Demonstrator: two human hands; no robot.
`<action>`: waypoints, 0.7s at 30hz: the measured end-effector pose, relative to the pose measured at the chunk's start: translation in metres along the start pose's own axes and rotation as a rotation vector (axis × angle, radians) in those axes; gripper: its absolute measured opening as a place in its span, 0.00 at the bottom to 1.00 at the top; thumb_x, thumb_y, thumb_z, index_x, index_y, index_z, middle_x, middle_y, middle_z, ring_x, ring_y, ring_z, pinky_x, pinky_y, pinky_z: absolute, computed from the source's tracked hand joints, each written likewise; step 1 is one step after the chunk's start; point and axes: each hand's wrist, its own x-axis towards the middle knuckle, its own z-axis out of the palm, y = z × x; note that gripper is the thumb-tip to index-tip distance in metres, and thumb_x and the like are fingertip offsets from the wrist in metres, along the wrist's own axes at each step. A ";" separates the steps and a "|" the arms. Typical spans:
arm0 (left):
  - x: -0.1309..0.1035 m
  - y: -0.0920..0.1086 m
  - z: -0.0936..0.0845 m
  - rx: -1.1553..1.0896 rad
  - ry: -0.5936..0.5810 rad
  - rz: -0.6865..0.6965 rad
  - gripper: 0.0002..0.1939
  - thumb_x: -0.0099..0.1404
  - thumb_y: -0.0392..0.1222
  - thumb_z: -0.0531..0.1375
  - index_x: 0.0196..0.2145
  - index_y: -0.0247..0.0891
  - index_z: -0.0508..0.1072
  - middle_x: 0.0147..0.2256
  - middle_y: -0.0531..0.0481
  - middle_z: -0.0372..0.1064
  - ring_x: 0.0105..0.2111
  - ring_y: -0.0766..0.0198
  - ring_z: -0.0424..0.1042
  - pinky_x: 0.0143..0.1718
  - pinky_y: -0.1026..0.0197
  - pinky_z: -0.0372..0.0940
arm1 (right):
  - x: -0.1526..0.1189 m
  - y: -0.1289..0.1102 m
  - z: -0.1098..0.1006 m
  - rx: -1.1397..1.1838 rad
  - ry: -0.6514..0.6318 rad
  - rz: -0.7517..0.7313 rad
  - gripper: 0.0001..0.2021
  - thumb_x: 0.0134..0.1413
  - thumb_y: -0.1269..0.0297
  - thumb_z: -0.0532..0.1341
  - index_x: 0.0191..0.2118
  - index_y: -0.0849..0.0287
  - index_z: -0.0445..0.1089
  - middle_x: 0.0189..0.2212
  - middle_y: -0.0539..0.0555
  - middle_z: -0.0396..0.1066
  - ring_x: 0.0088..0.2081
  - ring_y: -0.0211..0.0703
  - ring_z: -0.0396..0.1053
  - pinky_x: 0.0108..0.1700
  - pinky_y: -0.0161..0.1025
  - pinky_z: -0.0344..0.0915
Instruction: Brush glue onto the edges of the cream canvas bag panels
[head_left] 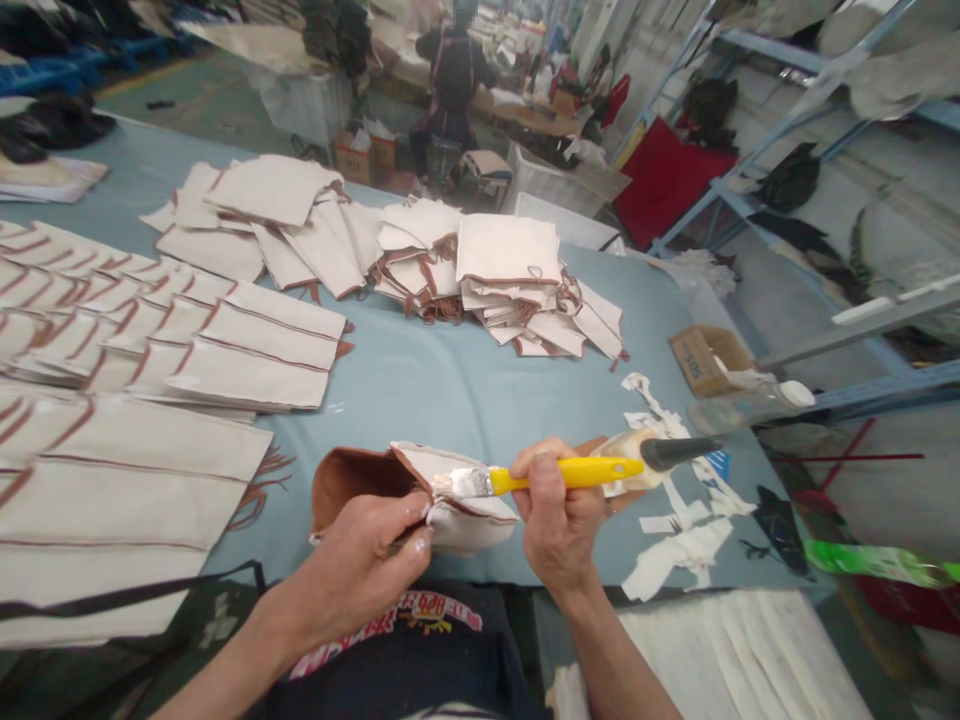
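Note:
My right hand (pixel 561 510) grips a paintbrush (pixel 566 472) by its yellow handle, with the white-coated bristles pointing left. The bristle tip is at the edge of a cream fabric piece with a brown lining (pixel 349 480), which lies near the table's front edge. My left hand (pixel 375 560) pinches that piece at its upper edge between thumb and fingers, just below the bristles. White smears show on the left fingertips. Behind the brush handle sits a pale container with a dark nozzle (pixel 679 453), partly hidden by my right hand.
Overlapping cream pieces with brown edging (pixel 255 345) cover the table's left side. Piles of similar pieces (pixel 510 250) lie at the back. White scraps (pixel 682 550), a cardboard box (pixel 705 360) and a clear jar (pixel 750 405) are on the right. A person (pixel 454 75) is in the background.

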 end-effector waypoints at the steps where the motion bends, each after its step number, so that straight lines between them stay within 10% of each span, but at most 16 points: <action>1: 0.000 -0.002 0.001 0.017 0.009 0.001 0.12 0.66 0.39 0.54 0.28 0.39 0.75 0.23 0.52 0.70 0.25 0.63 0.68 0.34 0.64 0.66 | -0.004 -0.001 0.000 -0.001 -0.025 0.007 0.19 0.71 0.52 0.56 0.31 0.57 0.71 0.20 0.45 0.61 0.17 0.32 0.52 0.18 0.32 0.51; 21: -0.003 -0.016 0.007 0.231 0.149 0.312 0.11 0.70 0.32 0.51 0.31 0.38 0.70 0.26 0.52 0.73 0.25 0.64 0.71 0.30 0.64 0.62 | -0.031 -0.018 -0.014 -0.083 -0.083 0.014 0.17 0.71 0.55 0.55 0.31 0.56 0.71 0.23 0.48 0.65 0.20 0.36 0.60 0.22 0.34 0.58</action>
